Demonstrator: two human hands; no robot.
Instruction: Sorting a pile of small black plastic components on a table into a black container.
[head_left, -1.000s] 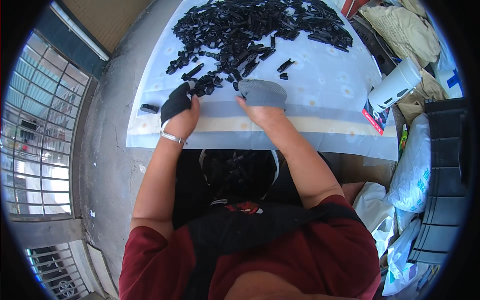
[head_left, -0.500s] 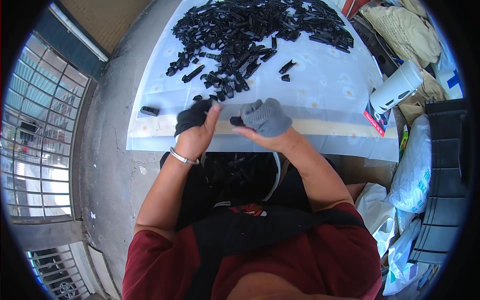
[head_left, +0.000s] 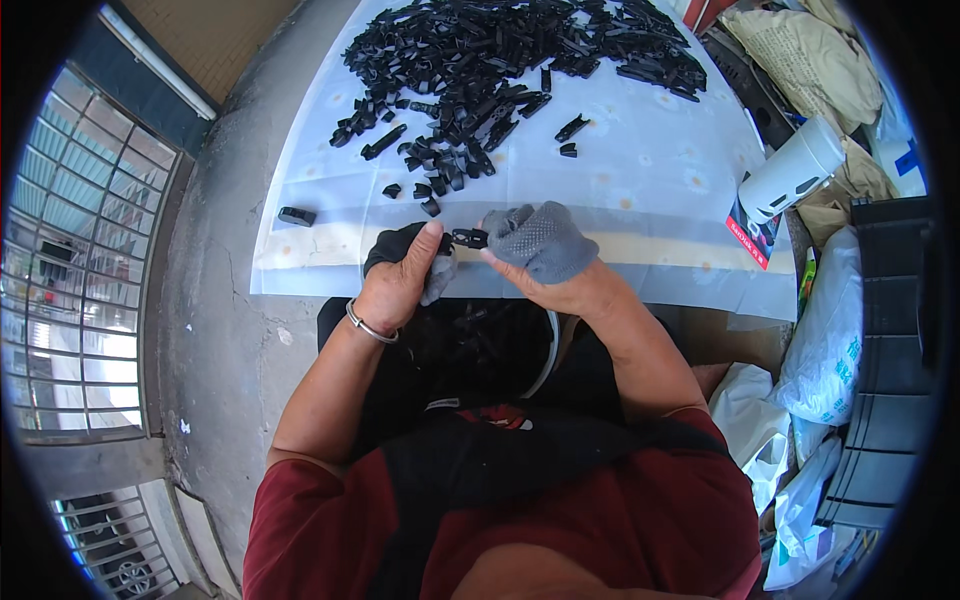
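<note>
Bucket (head_left: 553, 345): sitting below the near edge of the table (head_left: 660, 190), holding dark pieces.
Right hand (head_left: 540, 245): gripping one end of a black clip (head_left: 469, 238), pointing it leftward, exposing more of it than half a second ago.
Left hand (head_left: 405, 262): curling up at the clip's other end, having closed a clear gap; not showing whether gripping it too.
Black clip: bridging both hands over the table's near strip.
Work in hand: apparently shifting from one-handed holding to two-handed handling.
Loose pieces (head_left: 430, 207): lying just beyond the left hand, showing more fully now.
Pile (head_left: 480, 45): covering the table's far part, looking unchanged.
</note>
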